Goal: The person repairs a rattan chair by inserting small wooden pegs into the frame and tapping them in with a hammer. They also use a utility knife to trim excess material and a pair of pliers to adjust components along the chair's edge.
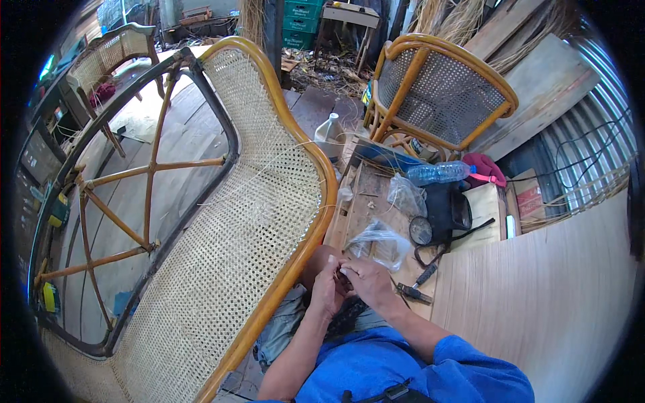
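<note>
My left hand (327, 289) and my right hand (365, 277) meet above my lap, fingers pinched together. What they hold between them is too small and too hidden to make out. Just left of them leans a large woven cane panel (235, 235) in a glossy brown rattan frame (327, 195). Loose pale strands stick out from the upper part of its weave. A dark curved frame with crossed rattan poles (153, 164) joins the panel on its left side. Close to my right forearm, a hammer (414, 293) lies on the wooden work surface (368, 201).
Beside the hammer are clear plastic bags (379, 243), a black pouch (447, 211), a round tin (421, 230) and a plastic bottle (440, 172). A white jug (329, 127) stands behind. Further back are a rattan chair (443, 87) and another cane seat (111, 60). A plywood sheet (537, 289) fills the right.
</note>
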The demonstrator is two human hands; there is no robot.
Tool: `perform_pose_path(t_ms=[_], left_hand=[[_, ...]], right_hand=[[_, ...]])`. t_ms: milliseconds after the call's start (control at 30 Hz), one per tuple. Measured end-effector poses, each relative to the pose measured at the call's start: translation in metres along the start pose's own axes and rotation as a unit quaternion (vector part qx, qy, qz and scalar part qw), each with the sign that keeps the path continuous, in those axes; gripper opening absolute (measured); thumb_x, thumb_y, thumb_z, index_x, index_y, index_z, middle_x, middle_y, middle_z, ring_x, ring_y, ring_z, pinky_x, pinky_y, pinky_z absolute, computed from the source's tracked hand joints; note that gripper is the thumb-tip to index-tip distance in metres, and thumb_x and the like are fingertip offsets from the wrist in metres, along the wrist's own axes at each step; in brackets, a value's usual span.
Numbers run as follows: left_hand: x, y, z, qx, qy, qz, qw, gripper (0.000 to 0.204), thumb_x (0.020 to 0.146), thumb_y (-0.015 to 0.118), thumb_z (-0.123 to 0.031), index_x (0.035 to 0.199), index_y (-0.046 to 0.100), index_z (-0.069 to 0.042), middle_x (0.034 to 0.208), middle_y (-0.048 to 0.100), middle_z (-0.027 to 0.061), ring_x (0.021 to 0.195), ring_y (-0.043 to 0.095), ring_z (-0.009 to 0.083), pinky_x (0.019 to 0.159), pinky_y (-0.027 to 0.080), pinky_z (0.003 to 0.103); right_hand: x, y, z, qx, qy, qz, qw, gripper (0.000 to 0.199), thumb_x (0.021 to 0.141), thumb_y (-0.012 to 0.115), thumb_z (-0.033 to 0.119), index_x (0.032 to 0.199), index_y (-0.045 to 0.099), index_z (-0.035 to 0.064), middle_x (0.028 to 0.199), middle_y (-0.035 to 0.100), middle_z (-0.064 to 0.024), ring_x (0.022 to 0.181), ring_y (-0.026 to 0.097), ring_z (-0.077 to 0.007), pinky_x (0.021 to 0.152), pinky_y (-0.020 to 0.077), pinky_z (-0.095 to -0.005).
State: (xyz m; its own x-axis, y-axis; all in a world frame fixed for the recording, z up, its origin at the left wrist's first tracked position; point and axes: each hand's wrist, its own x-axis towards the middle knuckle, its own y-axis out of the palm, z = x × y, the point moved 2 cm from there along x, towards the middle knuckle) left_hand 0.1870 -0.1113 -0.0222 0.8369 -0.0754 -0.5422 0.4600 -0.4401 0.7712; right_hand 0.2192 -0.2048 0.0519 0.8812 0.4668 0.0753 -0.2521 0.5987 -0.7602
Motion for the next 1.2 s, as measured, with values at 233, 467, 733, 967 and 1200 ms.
perform_pose_path(t_ms=[233,467,733,967,1200], left_hand=[[0.007,-0.013,0.006,0.069,0.055,-0.006,0.996,0.032,0.097,0.045,-0.034,0.094,0.059,-0.006,0.080,0.062,0.0060,0.064,0.062,0.0144,0.052,0.052,0.028],[-0.012,0.007,-0.006,0.025,0.072,0.026,0.997,0.025,0.096,0.049,-0.025,0.097,0.062,-0.004,0.086,0.065,0.0058,0.073,0.063,0.0127,0.064,0.053,0.027],[-0.009,-0.001,-0.007,0.065,0.105,0.062,0.990,0.017,0.093,0.055,-0.017,0.100,0.061,-0.003,0.085,0.064,0.0039,0.072,0.061,0.0109,0.065,0.052,0.025],[-0.007,-0.006,-0.005,0.048,0.031,0.065,0.996,0.012,0.092,0.055,-0.020,0.089,0.057,-0.009,0.077,0.060,0.0008,0.062,0.057,0.0098,0.057,0.050,0.024],[-0.011,-0.003,-0.006,0.135,0.046,-0.001,0.990,0.011,0.094,0.051,-0.017,0.086,0.056,-0.011,0.075,0.057,-0.0012,0.060,0.055,0.0084,0.052,0.046,0.023]], right_hand=[[-0.001,0.007,-0.002,0.006,-0.015,-0.045,0.999,0.014,0.083,0.060,0.016,0.094,0.066,0.0090,0.080,0.061,-0.0149,0.075,0.061,-0.0322,0.064,0.0480,-0.0408],[0.003,0.011,-0.006,0.000,-0.017,-0.078,0.997,0.014,0.083,0.061,0.011,0.094,0.066,0.0056,0.081,0.059,-0.0150,0.072,0.060,-0.0316,0.065,0.0483,-0.0367],[0.011,0.014,-0.018,0.408,0.195,-0.005,0.892,0.012,0.087,0.059,0.009,0.091,0.066,-0.0005,0.073,0.057,-0.0016,0.061,0.053,-0.0069,0.054,0.0439,-0.0212],[0.011,0.009,-0.013,0.486,0.254,-0.017,0.836,0.011,0.089,0.058,0.011,0.090,0.063,0.0018,0.070,0.058,0.0027,0.057,0.050,-0.0034,0.052,0.0417,-0.0193],[0.009,0.030,-0.040,0.398,0.147,-0.003,0.906,0.008,0.089,0.058,0.011,0.092,0.062,0.0048,0.074,0.058,0.0022,0.063,0.051,-0.0034,0.055,0.0406,-0.0186]])
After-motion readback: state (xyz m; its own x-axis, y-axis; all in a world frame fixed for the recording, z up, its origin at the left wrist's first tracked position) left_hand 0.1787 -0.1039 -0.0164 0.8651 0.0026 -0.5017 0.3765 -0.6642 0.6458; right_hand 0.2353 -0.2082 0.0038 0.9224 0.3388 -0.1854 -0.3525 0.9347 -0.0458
